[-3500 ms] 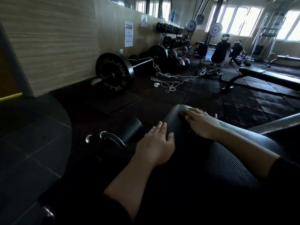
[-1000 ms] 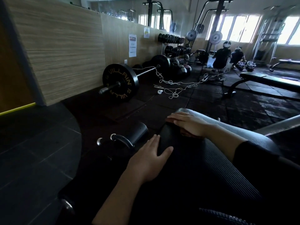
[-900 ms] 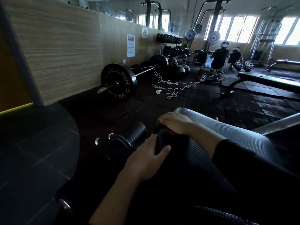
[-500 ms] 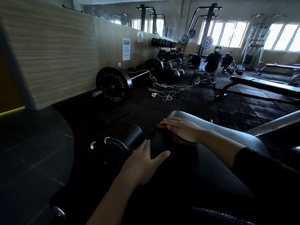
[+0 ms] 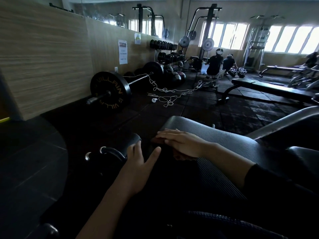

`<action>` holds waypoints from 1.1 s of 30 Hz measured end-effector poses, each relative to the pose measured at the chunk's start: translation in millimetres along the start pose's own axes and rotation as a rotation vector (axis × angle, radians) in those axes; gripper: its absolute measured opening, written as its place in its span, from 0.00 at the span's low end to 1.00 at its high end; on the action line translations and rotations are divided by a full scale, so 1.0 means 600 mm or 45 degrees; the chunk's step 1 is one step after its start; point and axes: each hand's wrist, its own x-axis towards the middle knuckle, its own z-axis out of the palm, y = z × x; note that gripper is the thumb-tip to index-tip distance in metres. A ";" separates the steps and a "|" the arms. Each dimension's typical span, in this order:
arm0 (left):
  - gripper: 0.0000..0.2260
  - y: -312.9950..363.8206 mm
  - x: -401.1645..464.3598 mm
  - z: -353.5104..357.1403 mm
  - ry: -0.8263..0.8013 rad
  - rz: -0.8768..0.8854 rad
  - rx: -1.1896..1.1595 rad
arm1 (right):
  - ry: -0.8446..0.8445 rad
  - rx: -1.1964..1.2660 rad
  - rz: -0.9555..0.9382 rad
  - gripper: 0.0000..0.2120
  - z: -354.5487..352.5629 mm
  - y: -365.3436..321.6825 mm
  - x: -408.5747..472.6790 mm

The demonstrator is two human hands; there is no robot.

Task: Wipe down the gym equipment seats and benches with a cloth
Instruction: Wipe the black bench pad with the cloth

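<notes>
A ribbed black bench pad (image 5: 224,144) runs from the lower right toward the middle of the view. My right hand (image 5: 183,142) lies flat, fingers straight, pressing a dark reddish cloth (image 5: 181,155) onto the pad's far left end; only the cloth's edges show under the palm. My left hand (image 5: 139,164) rests open on the pad's dark left side, thumb spread toward the cloth. A padded roller (image 5: 133,139) with a curved metal bar sits just left of my left hand.
A loaded barbell (image 5: 110,92) lies along the wooden wall at left, with white cord (image 5: 169,94) strewn on the rubber floor. A flat bench (image 5: 269,88) stands at right. Two people (image 5: 214,64) crouch by a dumbbell rack (image 5: 165,52) and machines at the back.
My right hand has slid the cloth back and forth over the pad's far end and now lies a little nearer me. My left hand shifted slightly left along the pad's edge.
</notes>
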 end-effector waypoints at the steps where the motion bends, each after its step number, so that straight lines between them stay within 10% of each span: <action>1: 0.43 0.001 0.002 0.002 0.013 0.004 0.001 | 0.027 -0.003 0.053 0.19 0.001 0.000 0.004; 10: 0.25 -0.005 0.011 0.002 0.159 0.099 -0.060 | -0.069 -0.014 -0.046 0.19 0.030 -0.093 0.021; 16: 0.23 0.016 0.026 0.001 0.145 0.193 0.315 | 0.381 0.159 0.183 0.16 -0.016 -0.047 -0.032; 33: 0.40 0.064 0.031 0.033 -0.068 -0.069 0.692 | 0.152 0.033 0.400 0.16 -0.007 -0.012 -0.054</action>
